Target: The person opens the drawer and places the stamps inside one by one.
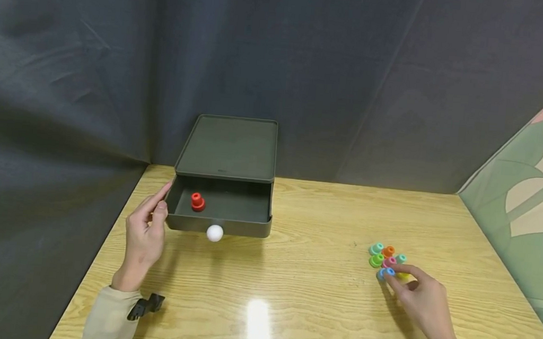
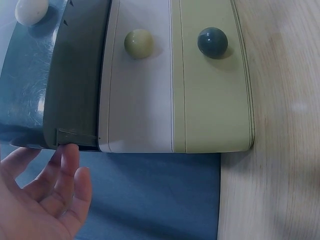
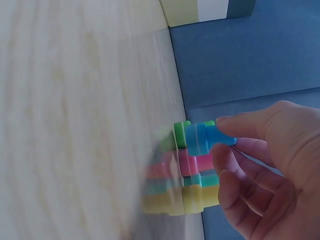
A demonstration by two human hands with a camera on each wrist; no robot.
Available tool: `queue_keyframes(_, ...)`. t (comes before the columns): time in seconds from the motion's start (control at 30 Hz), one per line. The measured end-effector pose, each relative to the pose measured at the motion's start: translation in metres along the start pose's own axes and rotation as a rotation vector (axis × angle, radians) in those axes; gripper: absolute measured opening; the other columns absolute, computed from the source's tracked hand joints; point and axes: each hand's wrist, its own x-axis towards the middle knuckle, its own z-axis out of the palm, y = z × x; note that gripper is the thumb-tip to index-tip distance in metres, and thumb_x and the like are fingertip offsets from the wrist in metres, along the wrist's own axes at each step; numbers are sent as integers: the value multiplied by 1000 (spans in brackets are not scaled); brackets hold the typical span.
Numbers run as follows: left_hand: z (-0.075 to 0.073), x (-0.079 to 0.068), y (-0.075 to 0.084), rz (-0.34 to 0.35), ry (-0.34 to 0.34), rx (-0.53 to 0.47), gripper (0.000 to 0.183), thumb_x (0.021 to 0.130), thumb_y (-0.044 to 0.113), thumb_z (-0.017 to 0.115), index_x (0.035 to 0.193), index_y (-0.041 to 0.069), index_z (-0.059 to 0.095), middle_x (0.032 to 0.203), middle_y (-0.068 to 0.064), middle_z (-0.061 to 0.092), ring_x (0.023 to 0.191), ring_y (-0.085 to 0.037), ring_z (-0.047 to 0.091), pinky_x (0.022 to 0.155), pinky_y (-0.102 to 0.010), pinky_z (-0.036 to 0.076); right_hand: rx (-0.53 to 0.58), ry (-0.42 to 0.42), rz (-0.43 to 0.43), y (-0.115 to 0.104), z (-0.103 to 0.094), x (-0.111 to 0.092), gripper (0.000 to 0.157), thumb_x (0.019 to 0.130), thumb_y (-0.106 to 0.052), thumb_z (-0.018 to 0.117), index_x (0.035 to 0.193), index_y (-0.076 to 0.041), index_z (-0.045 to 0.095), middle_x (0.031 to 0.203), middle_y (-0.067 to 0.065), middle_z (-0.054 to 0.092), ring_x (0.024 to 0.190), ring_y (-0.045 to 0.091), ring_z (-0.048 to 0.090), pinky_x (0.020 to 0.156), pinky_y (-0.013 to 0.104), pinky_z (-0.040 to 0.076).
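– What's lost at your end?
– From here I see the right hand (image 1: 426, 304) hiding part of the yellow peg (image 1: 404, 276)
– And the box (image 1: 227, 145)?
– The mark (image 1: 222, 171) on its top is too small for me to read, and the left wrist view's edge cuts off the drawer (image 2: 25, 85)

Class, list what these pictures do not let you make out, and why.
Head: the mark on top of the cabinet is too small to read.
Head: the yellow peg is mostly covered by the right hand.
Left wrist: the insides of the white drawer and green drawer are hidden behind their fronts.
Right wrist: the cabinet is cut off by the top edge.
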Motion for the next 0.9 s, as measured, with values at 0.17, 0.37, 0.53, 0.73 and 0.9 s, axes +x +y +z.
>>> queue_keyframes(0.17, 0, 0, 0, -2, -2, -2, 37, 105, 2, 55, 139, 6, 72, 84, -17, 64, 80, 5, 50, 70, -12, 38, -9, 26, -27, -2, -2, 1, 35, 98, -28, 79, 122, -3, 75, 78, 12, 78, 49, 5, 58, 38, 22, 37)
queue_keyframes(0.37, -1, -1, 0, -3, -2, -1, 37, 106, 2, 55, 138, 6, 72, 83, -16, 62, 79, 4, 49, 70, -12, 37, 1, 61, -59, -5, -4, 2, 35, 96, -26, 81, 121, -2, 77, 95, 21, 80, 54, 2, 61, 37, 23, 37)
queue_keyframes(0.53, -1, -1, 0, -2, -1, -4, 37, 105, 2, 55, 138, 5, 72, 83, -16, 62, 78, 4, 48, 70, -14, 37, 8, 84, -82, -10, -7, 4, 33, 95, -24, 82, 119, -4, 78, 86, 17, 79, 45, 0, 50, 35, 20, 31)
queue_keyframes(0.73, 0, -1, -1, 5, 1, -8, 37, 105, 1, 55, 138, 5, 71, 82, -15, 60, 78, 3, 48, 72, -14, 37, 17, 86, -75, -16, -10, 6, 29, 95, -24, 81, 119, -6, 78, 77, 11, 77, 44, -1, 47, 36, 20, 31)
queue_keyframes(0.9, 0, 0, -1, 6, 2, -6, 37, 105, 2, 55, 138, 5, 72, 83, -16, 61, 78, 3, 48, 72, -14, 37, 24, 90, -81, -23, -13, 8, 28, 95, -24, 82, 117, -7, 79, 81, 13, 78, 53, -1, 55, 38, 23, 34)
